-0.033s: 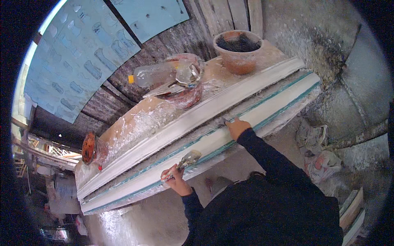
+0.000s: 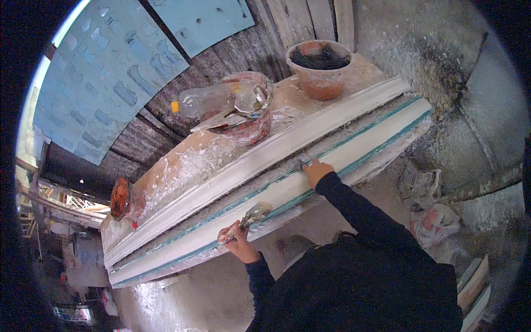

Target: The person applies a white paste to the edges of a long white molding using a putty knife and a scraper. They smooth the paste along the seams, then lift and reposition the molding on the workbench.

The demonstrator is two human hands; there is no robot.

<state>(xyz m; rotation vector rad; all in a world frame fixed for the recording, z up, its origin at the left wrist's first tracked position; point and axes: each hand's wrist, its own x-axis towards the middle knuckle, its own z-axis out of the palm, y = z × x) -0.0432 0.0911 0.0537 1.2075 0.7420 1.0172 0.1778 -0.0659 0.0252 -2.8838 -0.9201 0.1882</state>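
Observation:
A long white plaster moulding (image 2: 276, 191) with teal edges lies along a dusty workbench (image 2: 182, 160). A second white moulding strip (image 2: 249, 163) lies just behind it. My left hand (image 2: 238, 240) grips a plaster-caked scraper (image 2: 255, 212) whose blade rests on the front moulding's near edge. My right hand (image 2: 316, 171) presses on the moulding's top further right, closed on a small grey tool (image 2: 301, 164) that is mostly hidden by the fingers. Dark sleeves cover both arms.
A reddish bowl (image 2: 321, 69) with dark contents stands at the bench's far right end. A smeared bucket (image 2: 249, 119) holds a plastic bottle (image 2: 204, 99) and flat tools. A rusty can (image 2: 123, 198) sits near the left end. Crumpled bags (image 2: 428, 207) lie on the floor at right.

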